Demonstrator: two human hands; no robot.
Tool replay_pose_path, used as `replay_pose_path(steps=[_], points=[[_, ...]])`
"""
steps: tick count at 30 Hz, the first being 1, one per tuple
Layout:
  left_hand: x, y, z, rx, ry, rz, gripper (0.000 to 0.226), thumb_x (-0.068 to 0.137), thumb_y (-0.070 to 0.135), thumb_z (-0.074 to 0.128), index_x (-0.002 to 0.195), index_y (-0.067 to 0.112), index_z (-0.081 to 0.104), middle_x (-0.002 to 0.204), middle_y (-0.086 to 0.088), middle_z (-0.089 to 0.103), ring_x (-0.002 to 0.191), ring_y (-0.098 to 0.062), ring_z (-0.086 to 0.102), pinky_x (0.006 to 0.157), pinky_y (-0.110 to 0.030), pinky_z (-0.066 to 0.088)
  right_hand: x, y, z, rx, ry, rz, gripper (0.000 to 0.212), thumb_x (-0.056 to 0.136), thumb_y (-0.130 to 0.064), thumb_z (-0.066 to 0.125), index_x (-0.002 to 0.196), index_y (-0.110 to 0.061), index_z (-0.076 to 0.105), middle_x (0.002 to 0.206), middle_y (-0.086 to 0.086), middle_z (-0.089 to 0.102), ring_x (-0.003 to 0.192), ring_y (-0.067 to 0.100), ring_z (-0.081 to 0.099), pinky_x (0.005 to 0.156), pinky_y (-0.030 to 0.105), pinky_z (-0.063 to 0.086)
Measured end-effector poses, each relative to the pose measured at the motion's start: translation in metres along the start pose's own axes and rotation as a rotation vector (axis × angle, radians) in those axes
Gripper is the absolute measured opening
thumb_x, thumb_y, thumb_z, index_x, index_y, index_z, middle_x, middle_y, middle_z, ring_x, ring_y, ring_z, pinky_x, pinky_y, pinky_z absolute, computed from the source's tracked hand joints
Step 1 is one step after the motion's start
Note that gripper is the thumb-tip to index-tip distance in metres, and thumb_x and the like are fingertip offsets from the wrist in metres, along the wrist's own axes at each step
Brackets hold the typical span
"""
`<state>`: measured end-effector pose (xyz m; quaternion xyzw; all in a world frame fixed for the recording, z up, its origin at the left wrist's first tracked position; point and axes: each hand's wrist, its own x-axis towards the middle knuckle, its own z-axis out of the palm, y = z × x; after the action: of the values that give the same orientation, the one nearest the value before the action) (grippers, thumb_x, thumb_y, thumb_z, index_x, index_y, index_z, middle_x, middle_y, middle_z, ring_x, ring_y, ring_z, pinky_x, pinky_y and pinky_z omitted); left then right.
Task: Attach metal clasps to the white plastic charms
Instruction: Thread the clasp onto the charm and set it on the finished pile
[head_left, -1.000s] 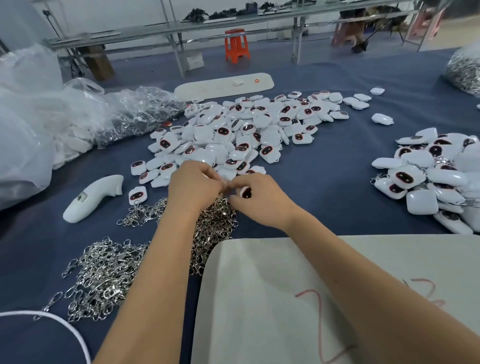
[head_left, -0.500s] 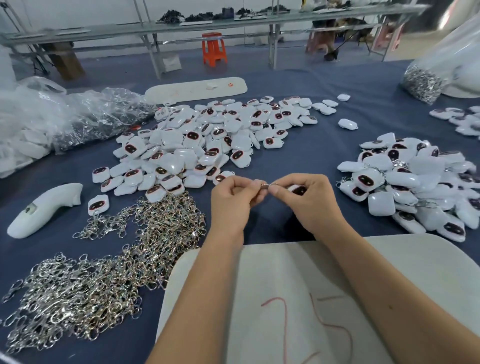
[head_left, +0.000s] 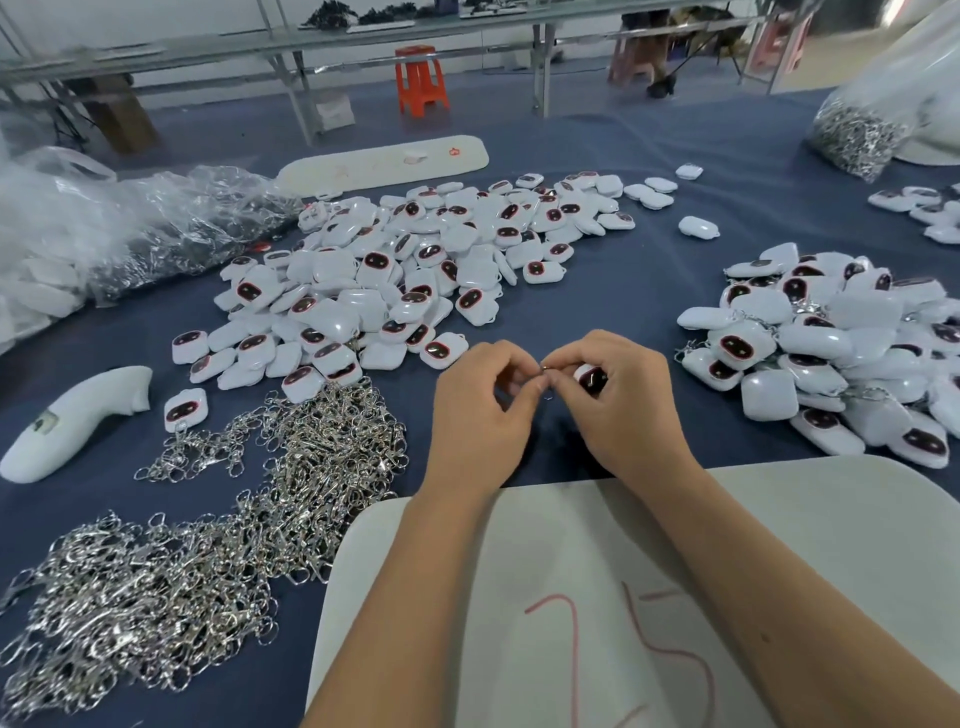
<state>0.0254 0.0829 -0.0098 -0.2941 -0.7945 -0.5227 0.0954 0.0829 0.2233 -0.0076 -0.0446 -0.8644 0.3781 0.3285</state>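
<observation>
Working over a blue cloth-covered table (head_left: 613, 291), a person brings both hands together at the centre. The right hand (head_left: 621, 400) curls around a white charm (head_left: 591, 378) (its dark face shows between the fingers), while its thumb and forefinger pinch at a small metal ring (head_left: 544, 367). The left hand (head_left: 480, 410) meets it, fingertips pinching the same ring. A heap of silver clasps (head_left: 208, 525) lies to the left, touching a white board (head_left: 597, 597) under the forearms. Beyond the hands spreads a pile of loose charms (head_left: 410, 270); a second pile (head_left: 831, 348), with clasps showing among its charms, sits to the right. A white handheld device (head_left: 67, 421) lies at far left.
</observation>
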Motion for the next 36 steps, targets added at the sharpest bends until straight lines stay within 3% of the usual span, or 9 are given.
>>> replay_pose_path(steps=[6,12,20,23,30,36], points=[[0.001,-0.002,0.000,0.043,0.035,-0.012,0.018,0.086,0.011,0.073,0.084,0.027,0.065,0.083,0.011,0.065,0.081,-0.011,0.063,0.067,-0.023,0.051,-0.001,-0.002,-0.001,-0.015,-0.005,-0.031,0.014,0.087,-0.001,0.077,0.090,-0.014,0.082,0.083,-0.005,0.071,0.077,0.013,0.065,0.072,0.027,0.051],[0.000,0.000,-0.001,0.028,0.031,0.013,0.017,0.086,0.008,0.070,0.082,0.024,0.067,0.084,0.012,0.068,0.084,-0.010,0.064,0.070,-0.015,0.047,-0.001,-0.003,-0.002,0.027,0.009,0.000,0.010,0.088,-0.005,0.078,0.091,-0.014,0.082,0.085,-0.008,0.074,0.079,0.007,0.066,0.074,0.012,0.045],[0.000,0.009,-0.001,-0.104,0.012,-0.021,0.013,0.091,0.004,0.069,0.084,0.015,0.067,0.082,0.010,0.068,0.081,-0.013,0.063,0.073,-0.017,0.046,0.003,0.001,-0.006,0.272,-0.081,0.162,0.014,0.093,-0.006,0.073,0.091,-0.017,0.082,0.089,-0.010,0.079,0.088,0.011,0.073,0.082,0.022,0.053],[-0.001,0.010,0.000,-0.117,0.015,-0.054,0.013,0.092,0.004,0.069,0.084,0.014,0.066,0.080,0.010,0.067,0.078,-0.009,0.062,0.071,-0.014,0.045,0.002,0.002,-0.008,0.324,-0.071,0.167,0.014,0.092,-0.005,0.074,0.089,-0.017,0.081,0.086,-0.009,0.078,0.082,0.010,0.071,0.077,0.018,0.050],[-0.001,0.009,0.000,-0.106,0.011,-0.035,0.012,0.091,0.007,0.068,0.083,0.016,0.066,0.081,0.009,0.068,0.080,-0.013,0.063,0.070,-0.015,0.045,-0.001,-0.004,-0.005,0.205,-0.013,0.060,0.016,0.090,0.000,0.073,0.089,-0.015,0.078,0.086,-0.010,0.074,0.085,0.012,0.068,0.077,0.013,0.046],[-0.001,0.007,-0.002,-0.146,-0.013,-0.061,0.014,0.092,0.006,0.068,0.084,0.017,0.070,0.080,0.009,0.069,0.078,-0.012,0.064,0.073,-0.025,0.049,0.000,-0.005,-0.005,0.166,0.009,0.007,0.016,0.090,0.003,0.073,0.089,-0.012,0.078,0.086,-0.006,0.073,0.084,0.013,0.066,0.075,0.015,0.047]])
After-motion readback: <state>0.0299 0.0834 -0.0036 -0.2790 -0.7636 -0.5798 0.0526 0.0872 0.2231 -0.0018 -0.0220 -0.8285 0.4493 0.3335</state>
